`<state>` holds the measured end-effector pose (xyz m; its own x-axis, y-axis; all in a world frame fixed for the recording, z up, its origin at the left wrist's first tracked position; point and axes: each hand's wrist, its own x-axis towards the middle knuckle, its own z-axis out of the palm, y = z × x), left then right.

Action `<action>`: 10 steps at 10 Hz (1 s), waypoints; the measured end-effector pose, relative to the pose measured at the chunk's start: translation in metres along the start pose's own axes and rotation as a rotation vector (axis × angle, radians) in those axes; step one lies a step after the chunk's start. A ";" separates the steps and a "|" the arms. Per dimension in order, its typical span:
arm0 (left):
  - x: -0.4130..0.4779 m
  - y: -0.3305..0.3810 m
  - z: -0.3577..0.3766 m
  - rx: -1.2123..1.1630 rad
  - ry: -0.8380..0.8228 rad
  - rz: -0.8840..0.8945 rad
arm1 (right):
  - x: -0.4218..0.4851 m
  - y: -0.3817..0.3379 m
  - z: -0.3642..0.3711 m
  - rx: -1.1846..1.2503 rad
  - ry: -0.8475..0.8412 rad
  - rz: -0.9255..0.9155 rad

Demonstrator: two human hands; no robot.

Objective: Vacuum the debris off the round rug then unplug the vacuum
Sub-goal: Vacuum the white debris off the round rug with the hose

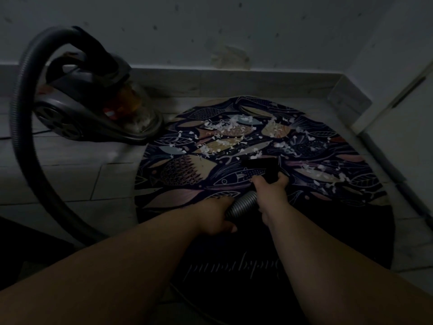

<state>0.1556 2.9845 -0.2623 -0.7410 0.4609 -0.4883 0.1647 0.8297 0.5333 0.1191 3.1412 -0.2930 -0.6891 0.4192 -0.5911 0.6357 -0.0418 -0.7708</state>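
A round dark rug point(178, 174) with a fish pattern lies on the tiled floor. White debris point(225, 127) is scattered over its far half. My right hand point(271, 191) grips the black nozzle point(260, 167), whose mouth rests on the rug near the middle. Just behind it, my left hand point(218, 216) holds the ribbed grey hose point(242, 204). The hose point(21, 127) loops up and left to the canister vacuum point(93, 104), which stands on the floor left of the rug.
A wall with a low tiled skirting point(222, 80) runs behind the rug. A white door or cabinet point(403, 106) stands at the right. A thin cord point(14, 136) trails on the floor left of the vacuum. The scene is dim.
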 end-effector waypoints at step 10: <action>-0.019 -0.042 -0.010 0.003 0.047 -0.068 | 0.000 -0.005 0.054 -0.102 -0.210 0.022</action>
<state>0.1564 2.9373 -0.2683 -0.7801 0.3882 -0.4907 0.1146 0.8597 0.4978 0.0972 3.0919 -0.3019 -0.7252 0.2205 -0.6523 0.6760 0.0479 -0.7353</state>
